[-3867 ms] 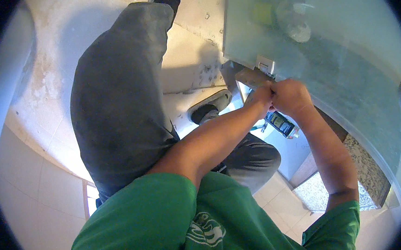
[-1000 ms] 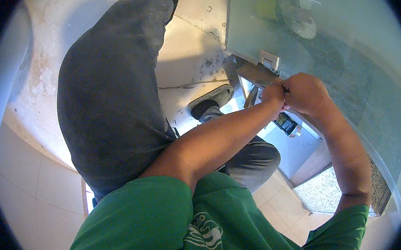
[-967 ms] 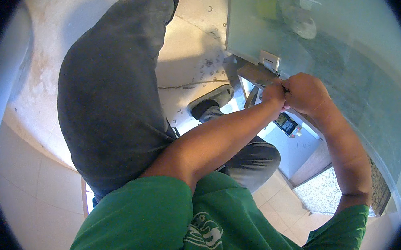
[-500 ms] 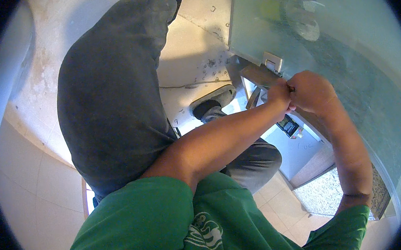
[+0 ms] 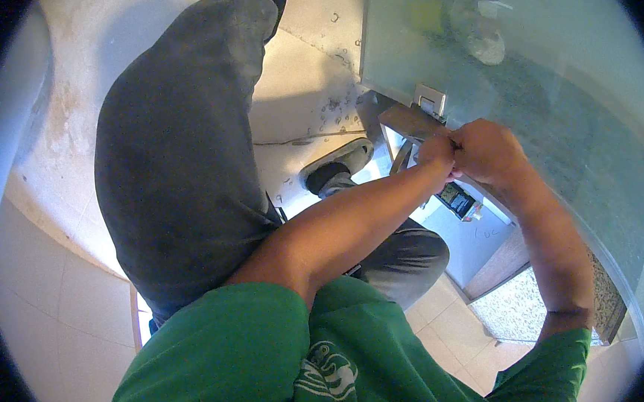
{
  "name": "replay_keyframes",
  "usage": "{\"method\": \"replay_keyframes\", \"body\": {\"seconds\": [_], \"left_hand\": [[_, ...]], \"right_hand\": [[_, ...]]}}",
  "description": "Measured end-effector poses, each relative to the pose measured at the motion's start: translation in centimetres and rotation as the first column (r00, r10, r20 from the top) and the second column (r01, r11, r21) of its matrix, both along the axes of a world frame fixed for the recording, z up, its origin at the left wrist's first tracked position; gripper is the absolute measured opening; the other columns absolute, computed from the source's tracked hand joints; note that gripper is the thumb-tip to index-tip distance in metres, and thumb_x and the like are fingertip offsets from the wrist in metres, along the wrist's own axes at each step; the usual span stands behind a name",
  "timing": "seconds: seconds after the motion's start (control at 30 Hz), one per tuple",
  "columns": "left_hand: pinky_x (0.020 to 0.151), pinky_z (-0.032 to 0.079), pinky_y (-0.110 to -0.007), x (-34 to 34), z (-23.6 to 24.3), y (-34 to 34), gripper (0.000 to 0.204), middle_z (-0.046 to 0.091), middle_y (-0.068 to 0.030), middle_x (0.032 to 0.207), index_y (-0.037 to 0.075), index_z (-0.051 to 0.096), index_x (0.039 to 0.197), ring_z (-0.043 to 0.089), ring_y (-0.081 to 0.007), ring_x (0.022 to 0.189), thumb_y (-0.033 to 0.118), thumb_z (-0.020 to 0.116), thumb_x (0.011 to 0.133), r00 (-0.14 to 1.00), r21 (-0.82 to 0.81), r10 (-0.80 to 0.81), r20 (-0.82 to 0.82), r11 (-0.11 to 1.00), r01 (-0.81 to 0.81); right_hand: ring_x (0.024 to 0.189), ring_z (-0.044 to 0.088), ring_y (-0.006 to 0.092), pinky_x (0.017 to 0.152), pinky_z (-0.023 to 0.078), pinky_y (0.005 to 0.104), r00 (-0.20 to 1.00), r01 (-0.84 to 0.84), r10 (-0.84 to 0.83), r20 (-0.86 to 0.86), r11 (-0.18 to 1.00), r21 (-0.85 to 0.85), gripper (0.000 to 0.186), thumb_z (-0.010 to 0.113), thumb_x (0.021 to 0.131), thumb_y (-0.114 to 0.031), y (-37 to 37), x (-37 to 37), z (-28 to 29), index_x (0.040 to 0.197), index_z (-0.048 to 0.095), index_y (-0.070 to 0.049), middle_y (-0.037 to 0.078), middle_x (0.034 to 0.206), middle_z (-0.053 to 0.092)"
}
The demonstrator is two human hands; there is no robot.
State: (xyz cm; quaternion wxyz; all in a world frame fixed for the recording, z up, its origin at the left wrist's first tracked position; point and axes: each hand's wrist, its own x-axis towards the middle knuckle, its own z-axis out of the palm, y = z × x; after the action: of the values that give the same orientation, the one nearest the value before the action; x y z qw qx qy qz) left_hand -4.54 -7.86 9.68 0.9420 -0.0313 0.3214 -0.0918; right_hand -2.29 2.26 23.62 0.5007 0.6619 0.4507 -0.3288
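Note:
Both of my hands meet over the wooden edge [image 5: 408, 122] of a low unit, beside a frosted glass panel [image 5: 555, 110]. My left hand [image 5: 436, 150] is closed, its fingers pressed against the right one. My right hand [image 5: 489, 150] is curled into a fist right next to it. A tiny dark spot shows between the two hands; what they grip is hidden by the fingers. Just beyond them, a square metal clamp [image 5: 429, 100] sits on the corner of the glass.
Below my hands, a dark printed box [image 5: 456, 200] lies inside the open white-walled unit [image 5: 482, 246]. A speckled stone slab [image 5: 505, 304] is nearer me. My bent legs [image 5: 183, 136] fill the left, with a grey slipper [image 5: 349, 156] on the wet tiled floor [image 5: 301, 68].
The whole view has shifted slightly, with the clamp and unit a little further left. My hands stay pressed together, and the right fist has turned a little.

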Motion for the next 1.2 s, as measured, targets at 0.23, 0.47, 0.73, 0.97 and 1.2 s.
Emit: {"method": "replay_keyframes", "body": {"seconds": [0.23, 0.47, 0.73, 0.97, 1.2], "left_hand": [[0.042, 0.042, -0.035, -1.2, 1.7, 1.6, 0.034, 0.065, -0.0141, 0.072, 0.002, 0.063, 0.083, 0.060, -0.0215, 0.053, 0.028, 0.051, 0.102, 0.996, 0.041, -0.025, -0.083, 0.999, 0.028], [0.050, 0.045, -0.035, -1.2, 0.1, 1.5, 0.025, 0.062, -0.0096, 0.074, 0.008, 0.062, 0.094, 0.060, -0.0182, 0.058, 0.031, 0.053, 0.101, 1.000, -0.122, -0.003, 0.021, 0.993, 0.006], [0.052, 0.047, -0.036, -1.8, 0.6, 2.5, 0.024, 0.065, -0.0105, 0.079, 0.006, 0.065, 0.097, 0.062, -0.0204, 0.061, 0.028, 0.057, 0.100, 0.992, 0.024, -0.120, -0.030, 0.992, 0.120], [0.053, 0.052, -0.033, -1.6, 0.1, 2.1, 0.020, 0.068, -0.0112, 0.081, 0.005, 0.068, 0.097, 0.064, -0.0213, 0.063, 0.023, 0.059, 0.100, 0.996, 0.028, -0.077, -0.039, 0.997, 0.078], [0.043, 0.038, -0.034, -1.7, 0.2, 1.4, 0.026, 0.061, -0.0113, 0.072, 0.003, 0.063, 0.089, 0.056, -0.0188, 0.054, 0.024, 0.054, 0.101, 0.998, 0.063, -0.057, -0.017, 0.996, 0.058]], "right_hand": [[0.090, 0.073, 0.0385, 0.081, 0.059, 0.0494, 0.999, 0.017, -0.014, 0.046, 0.997, -0.070, 0.028, 0.079, 0.072, -0.027, 1.2, -0.5, 0.4, 0.097, 0.079, -0.013, 0.016, 0.091, 0.075], [0.093, 0.075, 0.0370, 0.082, 0.060, 0.0481, 0.999, 0.035, -0.033, 0.036, 0.997, -0.069, 0.029, 0.084, 0.071, -0.026, 1.5, -0.4, 0.2, 0.096, 0.080, -0.013, 0.017, 0.097, 0.076], [0.088, 0.073, 0.0368, 0.079, 0.059, 0.0485, 0.999, -0.014, 0.015, 0.052, 1.000, -0.014, 0.025, 0.075, 0.077, -0.030, -0.6, 0.2, -0.7, 0.094, 0.078, -0.012, 0.016, 0.088, 0.075], [0.088, 0.074, 0.0357, 0.079, 0.059, 0.0483, 0.998, -0.029, 0.031, 0.047, 0.998, -0.052, 0.023, 0.073, 0.080, -0.031, -0.4, 0.4, -0.9, 0.094, 0.079, -0.014, 0.014, 0.086, 0.075], [0.090, 0.074, 0.0364, 0.080, 0.059, 0.0484, 0.999, -0.009, 0.008, 0.037, 0.999, 0.033, 0.024, 0.076, 0.077, -0.030, -2.4, 0.7, -1.9, 0.096, 0.080, -0.016, 0.014, 0.089, 0.076]]}}
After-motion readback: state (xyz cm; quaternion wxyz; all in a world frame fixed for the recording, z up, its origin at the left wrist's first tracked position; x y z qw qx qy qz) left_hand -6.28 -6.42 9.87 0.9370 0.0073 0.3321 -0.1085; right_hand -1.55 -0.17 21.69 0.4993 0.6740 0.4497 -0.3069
